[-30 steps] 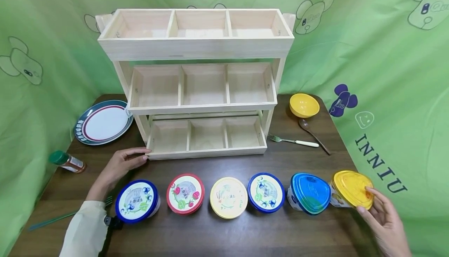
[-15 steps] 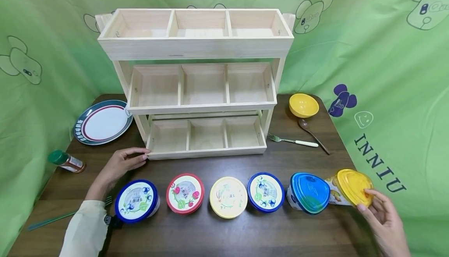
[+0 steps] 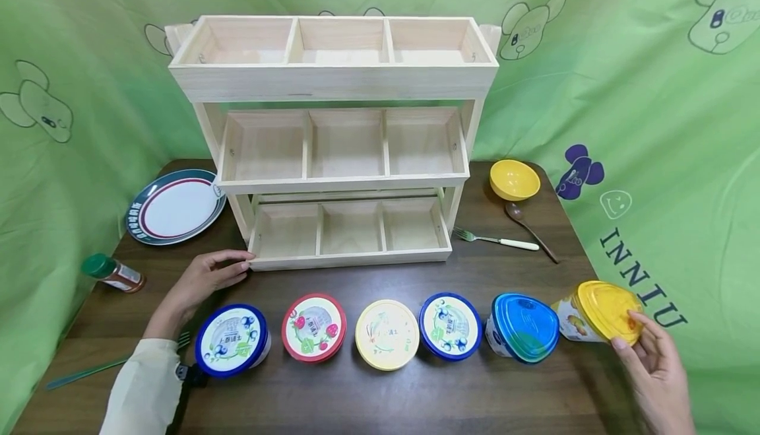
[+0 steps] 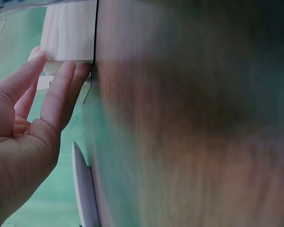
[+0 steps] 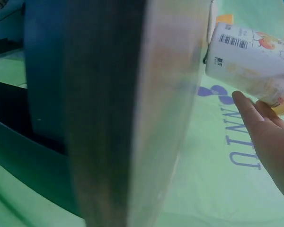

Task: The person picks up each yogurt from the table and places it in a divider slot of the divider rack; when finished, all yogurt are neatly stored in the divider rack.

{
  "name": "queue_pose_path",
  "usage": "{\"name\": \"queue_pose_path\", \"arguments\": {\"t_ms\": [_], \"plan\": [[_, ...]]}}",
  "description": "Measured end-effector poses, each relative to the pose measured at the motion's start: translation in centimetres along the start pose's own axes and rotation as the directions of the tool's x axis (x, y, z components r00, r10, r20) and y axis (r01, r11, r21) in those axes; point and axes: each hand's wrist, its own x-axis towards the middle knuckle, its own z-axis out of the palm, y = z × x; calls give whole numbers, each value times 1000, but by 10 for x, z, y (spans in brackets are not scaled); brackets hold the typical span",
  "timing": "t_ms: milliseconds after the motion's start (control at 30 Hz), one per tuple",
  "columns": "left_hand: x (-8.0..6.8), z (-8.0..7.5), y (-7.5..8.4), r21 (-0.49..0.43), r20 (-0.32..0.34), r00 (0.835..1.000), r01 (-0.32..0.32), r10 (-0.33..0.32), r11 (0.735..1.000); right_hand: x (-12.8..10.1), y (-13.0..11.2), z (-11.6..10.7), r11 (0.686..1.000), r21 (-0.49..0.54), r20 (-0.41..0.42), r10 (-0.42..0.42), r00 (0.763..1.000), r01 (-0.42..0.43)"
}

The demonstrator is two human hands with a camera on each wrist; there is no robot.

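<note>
Right hand [image 3: 656, 362]: my thumb and fingers pinch the lid edge of the yellow-lidded tub [image 3: 596, 316].
Tub position: my 4 o'clock — blue-lidded tub [image 3: 522, 326] near its 9 o'clock side.
Left hand [image 3: 204, 276]: at my 8 o'clock, fingers extended — tips touching the lowest tray's [image 3: 350, 260] left corner.
Wooden rack [image 3: 332, 83]: upright at 12 o'clock.

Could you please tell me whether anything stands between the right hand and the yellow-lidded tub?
Nothing visible does: the right hand directly grips the yellow-lidded tub by its lid, with no other object between them.
</note>
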Motion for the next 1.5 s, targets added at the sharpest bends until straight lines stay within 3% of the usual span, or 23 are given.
{"name": "queue_pose_path", "arguments": {"t_ms": [367, 600, 900, 1167, 1500], "plan": [[-1, 0, 1, 25, -10, 1000, 14, -13, 1000, 18, -17, 6, 973, 225, 10, -47, 999, 44], [-1, 0, 3, 67, -4, 1000, 24, -24, 997, 39, -37, 18, 975, 203, -51, -82, 995, 91], [-1, 2, 3, 61, -11, 1000, 30, -29, 998, 59, -53, 36, 979, 169, -54, -107, 993, 115], [-3, 2, 2, 69, -26, 999, 49, -47, 996, 75, -65, 55, 982, 157, 27, -112, 993, 106], [-3, 3, 5, 91, -28, 998, 52, -49, 995, 94, -76, 73, 961, 222, 108, -193, 975, 166]]}}
